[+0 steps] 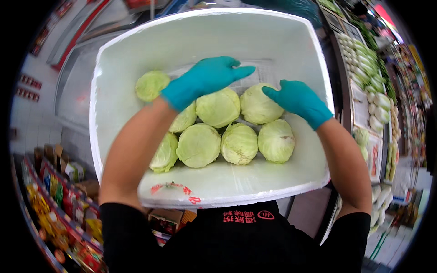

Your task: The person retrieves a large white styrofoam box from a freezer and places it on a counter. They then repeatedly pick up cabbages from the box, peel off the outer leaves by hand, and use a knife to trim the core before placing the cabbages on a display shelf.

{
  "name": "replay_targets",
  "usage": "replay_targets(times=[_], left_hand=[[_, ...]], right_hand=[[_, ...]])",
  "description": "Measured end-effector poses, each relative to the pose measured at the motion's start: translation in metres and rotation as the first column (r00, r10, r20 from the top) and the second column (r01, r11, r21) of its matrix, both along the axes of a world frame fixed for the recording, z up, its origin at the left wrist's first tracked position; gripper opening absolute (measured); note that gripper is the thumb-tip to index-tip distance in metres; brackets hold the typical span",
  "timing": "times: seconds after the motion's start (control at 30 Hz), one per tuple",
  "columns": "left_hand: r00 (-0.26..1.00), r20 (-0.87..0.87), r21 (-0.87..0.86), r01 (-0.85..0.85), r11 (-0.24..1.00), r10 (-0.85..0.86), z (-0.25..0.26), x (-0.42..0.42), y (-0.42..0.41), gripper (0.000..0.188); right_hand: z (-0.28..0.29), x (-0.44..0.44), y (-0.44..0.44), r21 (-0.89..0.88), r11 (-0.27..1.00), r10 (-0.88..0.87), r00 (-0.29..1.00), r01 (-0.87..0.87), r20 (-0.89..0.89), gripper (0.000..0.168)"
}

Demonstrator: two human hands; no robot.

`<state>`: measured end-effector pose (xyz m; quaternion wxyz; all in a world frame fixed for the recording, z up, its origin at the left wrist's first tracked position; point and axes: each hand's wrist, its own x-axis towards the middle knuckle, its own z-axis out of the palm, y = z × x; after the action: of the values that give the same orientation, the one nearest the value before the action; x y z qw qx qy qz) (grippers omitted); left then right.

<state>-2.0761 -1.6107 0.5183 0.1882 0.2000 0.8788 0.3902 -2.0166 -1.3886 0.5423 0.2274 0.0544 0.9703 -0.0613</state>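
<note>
Several pale green cabbages lie in a large white foam box in front of me, in two rows toward its near side, with one smaller cabbage at the left. My left hand, in a teal rubber glove, is over the middle of the box with its fingers apart and nothing held, above a round cabbage. My right hand, gloved alike, has its fingertips at the upper right of another cabbage; thumb and fingers are apart. Printed paper lines part of the box floor.
Vegetable shelves with white radishes or cabbages run along the right. A glass-topped freezer case stands at the left. Shelves of packaged goods and cardboard boxes are at the lower left. The foam walls rise around both hands.
</note>
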Motion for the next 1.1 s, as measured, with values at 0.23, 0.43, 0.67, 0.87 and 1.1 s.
replay_targets(times=[0.23,0.43,0.67,0.87,1.1], left_hand=[[0.922,0.38,-0.098,0.122,0.988,-0.076,-0.093,-0.056,0.088,0.081],[0.669,0.704,0.234,0.098,0.967,-0.238,-0.118,-0.059,0.096,0.075],[0.54,0.743,0.6,-0.274,0.752,-0.396,-0.094,-0.065,0.086,0.066],[0.652,0.403,0.899,-0.412,0.145,-0.642,-0.001,-0.038,0.065,0.076],[0.879,-0.123,0.951,0.237,0.197,-0.461,0.085,0.066,0.128,0.083]], right_hand=[[-0.072,0.007,0.001,-0.004,0.93,-0.366,0.928,0.367,0.065,0.113],[-0.089,-0.005,-0.001,-0.362,0.793,-0.517,0.855,0.49,0.025,0.12],[-0.027,-0.01,-0.036,-0.372,0.873,-0.441,0.835,0.315,-0.33,0.103],[0.068,0.051,-0.025,-0.424,0.859,-0.312,0.362,-0.288,-0.878,0.093],[0.051,0.119,0.049,-0.689,-0.631,-0.621,0.765,-0.356,0.173,0.063]])
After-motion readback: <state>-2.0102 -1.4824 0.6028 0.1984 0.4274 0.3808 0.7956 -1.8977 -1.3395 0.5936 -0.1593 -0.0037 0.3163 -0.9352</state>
